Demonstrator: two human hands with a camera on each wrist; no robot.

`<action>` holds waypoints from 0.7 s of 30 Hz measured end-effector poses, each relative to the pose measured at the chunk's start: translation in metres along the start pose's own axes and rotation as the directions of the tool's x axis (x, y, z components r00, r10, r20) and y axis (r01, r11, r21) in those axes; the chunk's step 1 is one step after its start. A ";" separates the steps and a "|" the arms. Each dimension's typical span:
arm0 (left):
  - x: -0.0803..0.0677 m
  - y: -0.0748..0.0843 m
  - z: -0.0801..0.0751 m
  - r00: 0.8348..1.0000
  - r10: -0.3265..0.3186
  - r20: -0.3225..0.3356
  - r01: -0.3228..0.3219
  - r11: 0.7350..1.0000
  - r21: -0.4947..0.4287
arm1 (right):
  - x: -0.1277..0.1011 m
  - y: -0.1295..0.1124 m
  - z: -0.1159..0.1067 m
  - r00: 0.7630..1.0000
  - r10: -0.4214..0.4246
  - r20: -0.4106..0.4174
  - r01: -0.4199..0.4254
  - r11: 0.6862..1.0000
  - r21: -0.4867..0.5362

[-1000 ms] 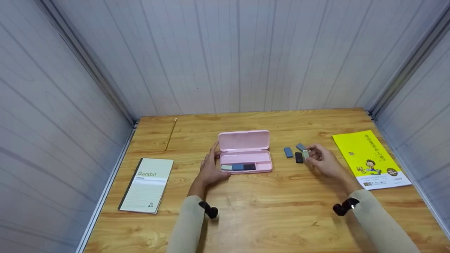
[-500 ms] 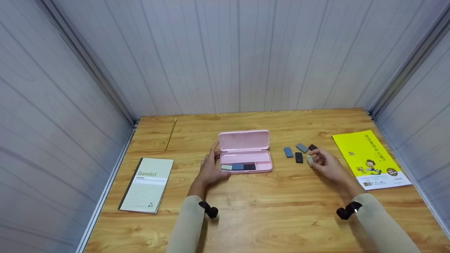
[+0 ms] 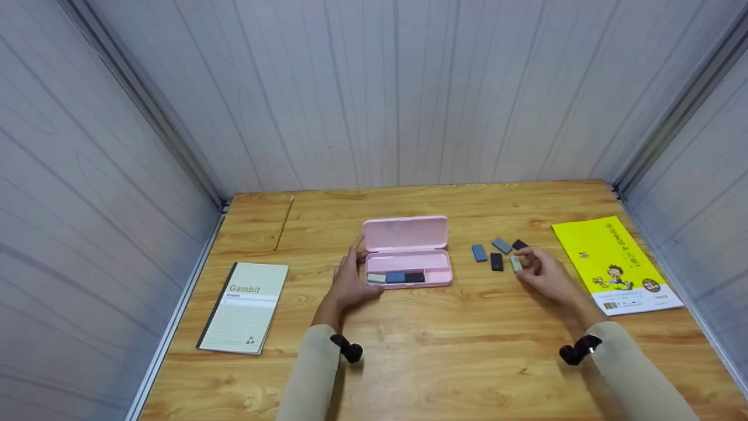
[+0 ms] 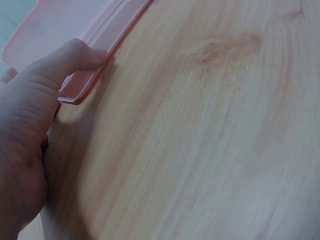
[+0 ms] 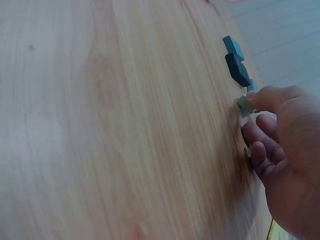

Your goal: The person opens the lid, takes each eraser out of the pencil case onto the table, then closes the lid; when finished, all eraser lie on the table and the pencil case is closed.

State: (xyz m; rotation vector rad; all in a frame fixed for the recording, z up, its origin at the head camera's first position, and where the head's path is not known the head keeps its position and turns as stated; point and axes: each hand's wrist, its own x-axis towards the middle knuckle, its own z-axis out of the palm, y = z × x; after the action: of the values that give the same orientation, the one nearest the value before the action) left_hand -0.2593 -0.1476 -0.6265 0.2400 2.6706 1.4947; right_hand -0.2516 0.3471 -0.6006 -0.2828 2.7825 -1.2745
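An open pink pencil case [image 3: 438, 261] lies on the wooden table, its lid tipped back. Its left end is gripped by my left hand [image 3: 349, 282], thumb along the front edge; the thumb also shows on the pink rim [image 4: 80, 90] in the left wrist view. Inside, a pale green eraser [image 3: 377, 278], a blue eraser [image 3: 395, 278] and a black eraser [image 3: 415, 278] sit in a row in the front compartment. My right hand [image 3: 546, 275] pinches another pale green eraser [image 3: 516, 264] at the table, between thumb and fingers. The same eraser [image 5: 244, 105] shows in the right wrist view.
Beside the right hand lie a blue eraser [image 3: 479, 253], a grey-blue eraser [image 3: 501, 245], a black eraser [image 3: 497, 262] and a dark eraser [image 3: 519, 245]. A yellow booklet [image 3: 613, 263] is at right, a notebook [image 3: 245, 310] and a pencil [image 3: 284, 223] at left.
The right hand has moved slightly right and toward the person with the pale green eraser, then stayed there, uncovering the dark eraser behind. The left hand and pencil case have not moved.
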 end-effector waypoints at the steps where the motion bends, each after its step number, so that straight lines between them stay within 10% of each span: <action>1: 0.000 0.000 0.000 1.000 0.004 -0.001 -0.004 1.000 -0.002 | 0.000 0.000 0.000 1.000 0.003 0.000 -0.003 1.000 0.000; 21: 0.000 0.003 -0.001 0.999 -0.033 0.007 0.033 0.999 -0.007 | 0.015 -0.030 0.012 0.994 -0.107 0.033 0.106 0.994 0.017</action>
State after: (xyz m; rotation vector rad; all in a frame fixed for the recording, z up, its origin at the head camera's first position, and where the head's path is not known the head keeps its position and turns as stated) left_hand -0.2594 -0.1466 -0.6238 0.1998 2.6498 1.4913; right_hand -0.2607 0.3156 -0.5859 -0.4533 2.7625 -1.2991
